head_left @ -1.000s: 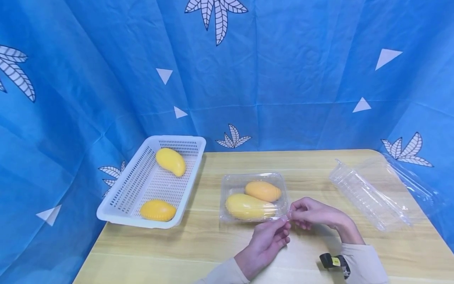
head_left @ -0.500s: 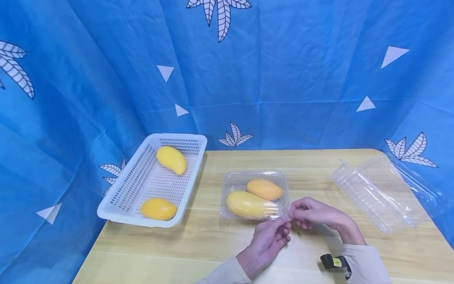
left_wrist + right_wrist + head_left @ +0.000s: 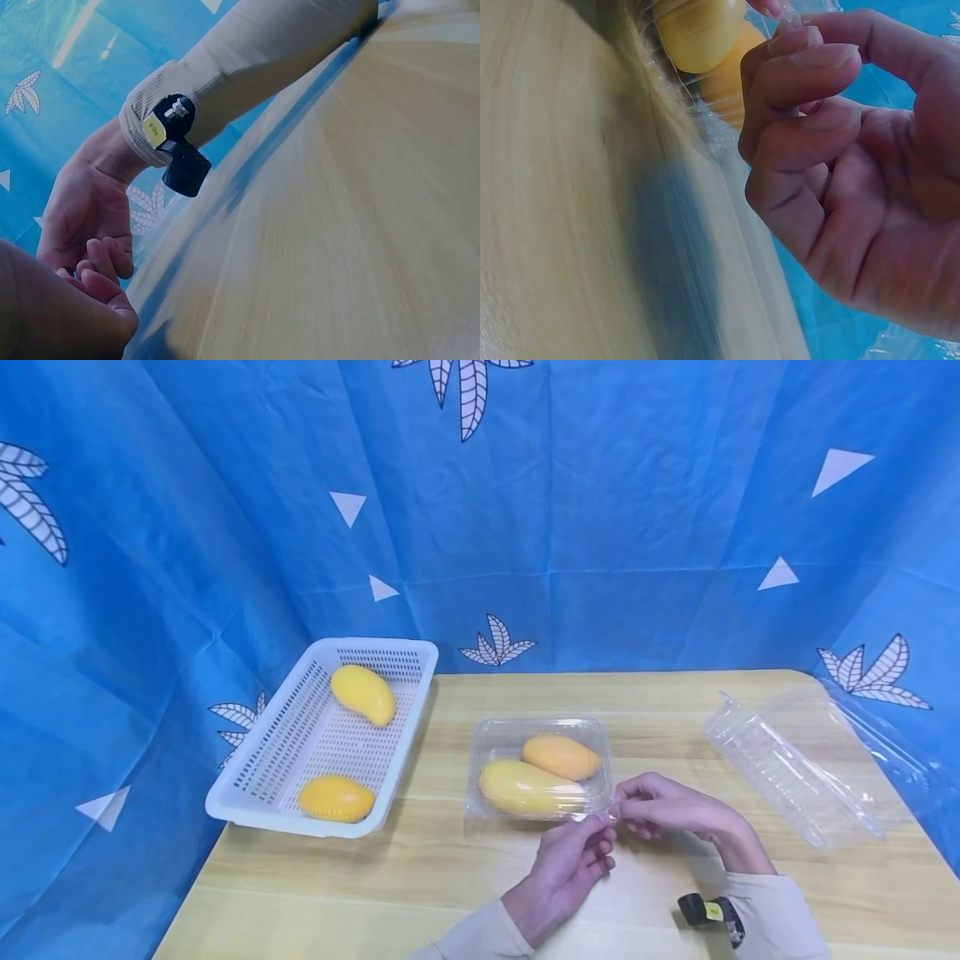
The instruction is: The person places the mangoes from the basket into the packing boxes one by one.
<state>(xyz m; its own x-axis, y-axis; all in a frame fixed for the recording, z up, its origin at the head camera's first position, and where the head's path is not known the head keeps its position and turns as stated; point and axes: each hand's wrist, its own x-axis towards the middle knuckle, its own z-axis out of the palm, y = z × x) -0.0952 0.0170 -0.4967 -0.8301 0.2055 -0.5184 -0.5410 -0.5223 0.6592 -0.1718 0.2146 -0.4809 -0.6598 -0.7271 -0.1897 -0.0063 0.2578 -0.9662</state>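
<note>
A lidded clear plastic clamshell box (image 3: 480, 735) stands mid-table in the head view. Inside lie a yellow mango (image 3: 521, 789) and an orange mango (image 3: 561, 756). My left hand (image 3: 558, 868) pinches the front edge of the box near its right corner, thumb on top. Right beside it, my right hand (image 3: 667, 806) pinches the corner between thumb and forefinger. In the right wrist view a bit of clear plastic shows at the right hand's fingertips (image 3: 821, 56), the other fingers curled. My left hand's grip is hidden in the left wrist view.
A white perforated basket (image 3: 408, 743) at the left holds a yellow mango (image 3: 363, 693) and a deeper yellow one (image 3: 336, 799). More clear plastic packaging (image 3: 787, 772) lies open at the right. Blue patterned cloth (image 3: 637, 527) hangs behind the wooden table (image 3: 315, 893).
The head view has shifted slightly. Both hands stay at the box's front right corner, with hardly any visible movement of the fingers.
</note>
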